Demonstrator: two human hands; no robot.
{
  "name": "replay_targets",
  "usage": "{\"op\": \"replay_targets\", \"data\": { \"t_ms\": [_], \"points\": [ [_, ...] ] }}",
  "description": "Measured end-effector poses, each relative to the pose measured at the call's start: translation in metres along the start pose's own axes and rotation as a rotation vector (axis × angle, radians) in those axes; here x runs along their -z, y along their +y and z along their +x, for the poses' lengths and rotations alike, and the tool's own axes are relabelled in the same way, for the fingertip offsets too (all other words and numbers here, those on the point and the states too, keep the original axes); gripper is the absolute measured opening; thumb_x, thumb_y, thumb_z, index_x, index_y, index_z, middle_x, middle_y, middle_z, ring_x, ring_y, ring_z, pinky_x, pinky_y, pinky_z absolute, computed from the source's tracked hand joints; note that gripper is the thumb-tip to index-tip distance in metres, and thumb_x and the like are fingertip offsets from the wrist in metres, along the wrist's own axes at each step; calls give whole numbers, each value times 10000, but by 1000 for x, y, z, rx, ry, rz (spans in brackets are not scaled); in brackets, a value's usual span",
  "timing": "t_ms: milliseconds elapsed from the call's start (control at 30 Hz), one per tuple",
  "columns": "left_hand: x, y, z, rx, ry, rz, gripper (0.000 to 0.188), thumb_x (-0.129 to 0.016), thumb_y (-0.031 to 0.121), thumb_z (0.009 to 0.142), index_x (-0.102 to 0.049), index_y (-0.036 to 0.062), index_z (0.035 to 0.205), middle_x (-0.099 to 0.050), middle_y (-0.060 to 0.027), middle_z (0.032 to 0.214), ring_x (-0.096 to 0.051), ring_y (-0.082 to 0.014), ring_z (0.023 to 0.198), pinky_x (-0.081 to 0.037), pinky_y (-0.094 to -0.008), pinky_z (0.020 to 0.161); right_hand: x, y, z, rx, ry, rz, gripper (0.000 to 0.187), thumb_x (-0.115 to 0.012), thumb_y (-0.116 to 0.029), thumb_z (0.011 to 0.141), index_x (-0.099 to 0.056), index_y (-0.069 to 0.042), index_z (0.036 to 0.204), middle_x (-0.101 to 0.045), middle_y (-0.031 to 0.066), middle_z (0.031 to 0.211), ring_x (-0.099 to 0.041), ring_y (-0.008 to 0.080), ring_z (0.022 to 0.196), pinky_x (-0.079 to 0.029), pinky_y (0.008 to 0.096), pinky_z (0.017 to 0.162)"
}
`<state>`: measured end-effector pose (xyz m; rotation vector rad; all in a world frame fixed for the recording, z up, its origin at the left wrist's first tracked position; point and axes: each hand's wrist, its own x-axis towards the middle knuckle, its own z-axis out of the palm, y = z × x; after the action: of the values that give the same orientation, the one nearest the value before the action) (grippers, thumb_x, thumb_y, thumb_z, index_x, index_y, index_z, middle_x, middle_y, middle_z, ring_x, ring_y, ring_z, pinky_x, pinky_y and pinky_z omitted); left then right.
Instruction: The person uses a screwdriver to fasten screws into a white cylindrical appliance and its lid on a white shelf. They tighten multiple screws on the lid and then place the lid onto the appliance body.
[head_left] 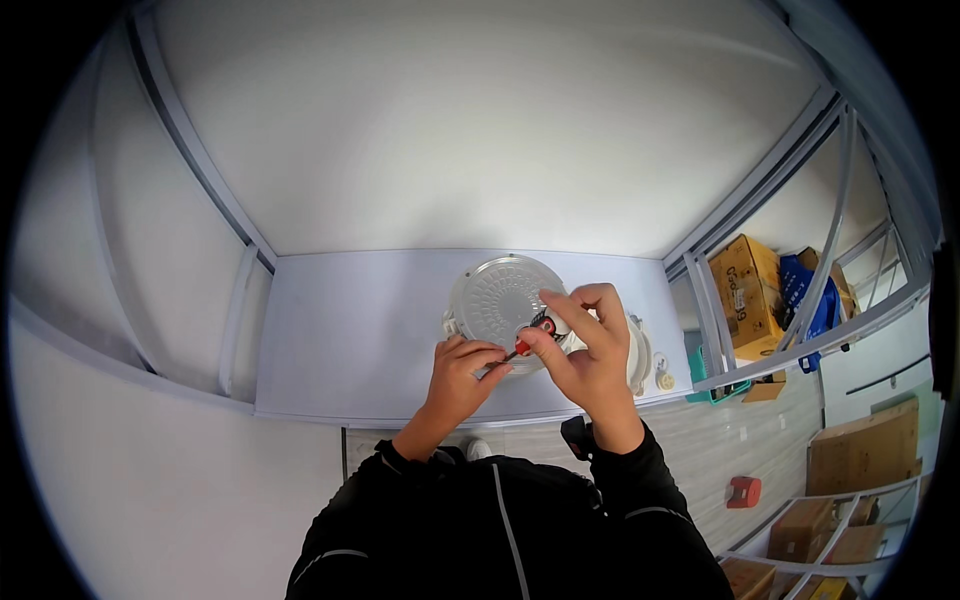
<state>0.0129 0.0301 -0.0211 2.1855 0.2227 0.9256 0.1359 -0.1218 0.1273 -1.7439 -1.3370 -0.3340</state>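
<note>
A screwdriver with a red and black handle is held slantwise between my two hands, its dark shaft pointing down and left. My right hand is closed on the handle with the thumb pressed against it, its other fingers curled above. My left hand pinches near the shaft's tip; anything small between those fingertips is hidden. Under and behind both hands sits a round whitish part with a shiny, patterned top disc. A second round white part lies just right of my right hand, which partly covers it.
The pale table stands against a white wall, with grey metal frames at both sides. A small cream-coloured piece lies near its right edge. Beyond are a teal basket, cardboard boxes, and a red stool on the floor.
</note>
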Motion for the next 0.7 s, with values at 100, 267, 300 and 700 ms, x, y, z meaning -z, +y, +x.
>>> {"op": "replay_targets", "data": {
  "t_ms": [100,267,300,700],
  "points": [
    [2,-1,-1,-3,1,0,191,-919,200,798,-825,132,950,-807,49,1040,-630,-191,852,-450,-369,887,-3,-11,14,70,64,95,550,-879,-103,843,-713,-31,1363,-667,158,1172,-670,311,988,-562,381,840],
    [1,-1,0,-6,-1,3,184,-919,190,795,-824,130,940,-806,50,1043,-627,-182,851,-446,-366,881,3,-2,8,47,-68,203,552,-893,-162,854,-716,-43,1364,-635,152,1162,-635,291,1023,-551,394,886],
    [1,-1,0,-6,-4,3,185,-919,189,795,-824,128,941,-806,50,1043,-627,-183,853,-446,-367,883,2,-1,4,7,-55,149,538,-879,-142,863,-715,-42,1365,-641,165,1204,-644,308,1058,-552,400,901],
    [2,1,0,-1,-7,2,184,-906,184,806,-830,128,964,-804,48,1056,-636,-194,879,-450,-371,897,-4,-10,6,-33,-12,179,606,-903,-129,835,-695,-45,1399,-638,126,1064,-647,292,915,-548,358,821]
  ]
}}
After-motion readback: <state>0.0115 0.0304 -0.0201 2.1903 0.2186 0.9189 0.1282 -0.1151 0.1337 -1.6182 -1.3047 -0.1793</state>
